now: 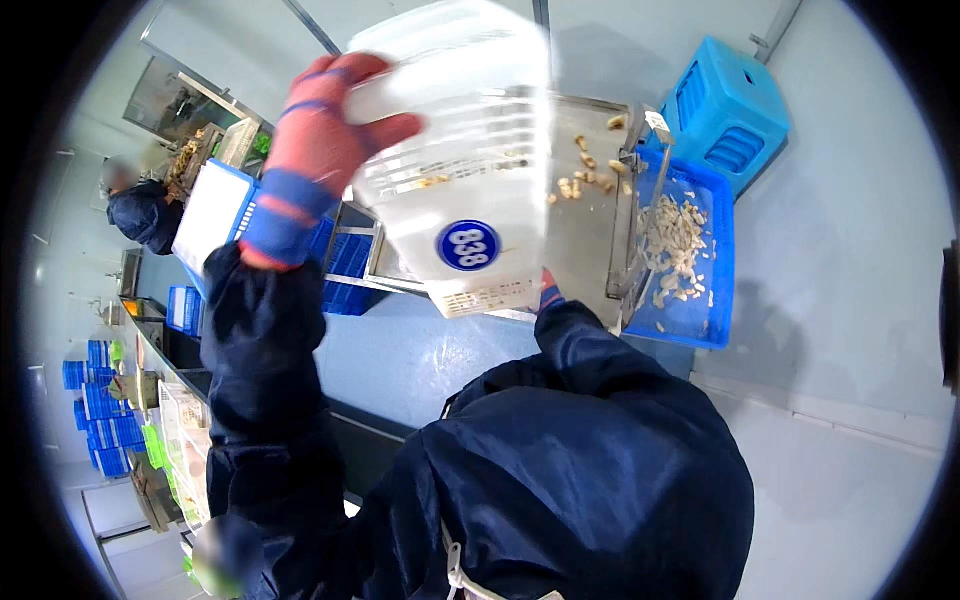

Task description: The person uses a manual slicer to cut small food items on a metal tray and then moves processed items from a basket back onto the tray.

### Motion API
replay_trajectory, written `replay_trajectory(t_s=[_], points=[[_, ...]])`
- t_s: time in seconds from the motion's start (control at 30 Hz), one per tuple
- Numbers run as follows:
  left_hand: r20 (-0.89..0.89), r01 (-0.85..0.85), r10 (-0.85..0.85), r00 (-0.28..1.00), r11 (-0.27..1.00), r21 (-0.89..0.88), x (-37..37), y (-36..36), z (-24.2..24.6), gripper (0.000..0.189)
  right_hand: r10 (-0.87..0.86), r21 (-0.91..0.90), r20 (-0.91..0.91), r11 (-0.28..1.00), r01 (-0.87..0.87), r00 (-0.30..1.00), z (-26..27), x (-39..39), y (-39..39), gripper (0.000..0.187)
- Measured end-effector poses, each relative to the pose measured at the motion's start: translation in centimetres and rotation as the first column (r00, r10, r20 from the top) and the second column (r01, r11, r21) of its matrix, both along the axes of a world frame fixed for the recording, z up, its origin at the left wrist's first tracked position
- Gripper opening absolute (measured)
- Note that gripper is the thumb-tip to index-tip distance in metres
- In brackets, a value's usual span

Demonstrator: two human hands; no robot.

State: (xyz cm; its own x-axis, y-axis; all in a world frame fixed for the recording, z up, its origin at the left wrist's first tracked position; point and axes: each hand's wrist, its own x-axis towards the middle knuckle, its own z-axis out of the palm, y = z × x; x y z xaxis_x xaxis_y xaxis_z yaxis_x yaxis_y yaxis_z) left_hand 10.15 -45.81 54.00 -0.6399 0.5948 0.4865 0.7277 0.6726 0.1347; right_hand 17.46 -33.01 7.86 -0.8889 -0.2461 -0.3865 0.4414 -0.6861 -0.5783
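A white slotted plastic basket is raised and tilted in front of me, slightly blurred, with a round blue numbered badge on its side. At its upper left edge is my left hand, in a red and blue knit glove, thumb and fingers over the edge. My right hand, gloved alike, is at the lower right edge and mostly hidden by the basket. Behind the basket lies a stainless steel tabletop with several brownish food pieces. Others show through the slots.
Right of the steel top, a blue plastic tray holds many pale slices. A bright blue plastic stool stands by the wall. At left are a co-worker at a bench, a white-and-blue crate and stacked blue crates.
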Motion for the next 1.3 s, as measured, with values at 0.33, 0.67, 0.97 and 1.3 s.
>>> replay_trajectory(t_s=[0.33,0.67,0.97,1.3], points=[[-0.232,0.004,-0.061,0.971,0.971,-0.239,2.2,12.8,-0.5,0.047,-0.262,-0.211,-0.031,0.945,0.25,0.965,-2.5,-1.9,-0.4,0.038],[-0.018,0.054,-0.056,0.998,0.993,-0.108,-0.1,9.3,2.2,0.043,-0.482,-0.375,-0.184,0.84,0.392,0.857,-2.3,-3.4,-2.6,0.046],[0.084,0.138,-0.179,0.98,0.924,0.356,0.6,3.2,5.0,0.048,-0.405,-0.617,0.167,0.668,0.415,0.899,11.7,-1.9,-0.3,0.056],[0.079,0.058,-0.07,0.994,0.988,0.143,0.1,-3.9,4.5,0.046,-0.189,-0.613,-0.197,0.79,0.03,0.962,6.2,-2.7,-3.6,0.05]])
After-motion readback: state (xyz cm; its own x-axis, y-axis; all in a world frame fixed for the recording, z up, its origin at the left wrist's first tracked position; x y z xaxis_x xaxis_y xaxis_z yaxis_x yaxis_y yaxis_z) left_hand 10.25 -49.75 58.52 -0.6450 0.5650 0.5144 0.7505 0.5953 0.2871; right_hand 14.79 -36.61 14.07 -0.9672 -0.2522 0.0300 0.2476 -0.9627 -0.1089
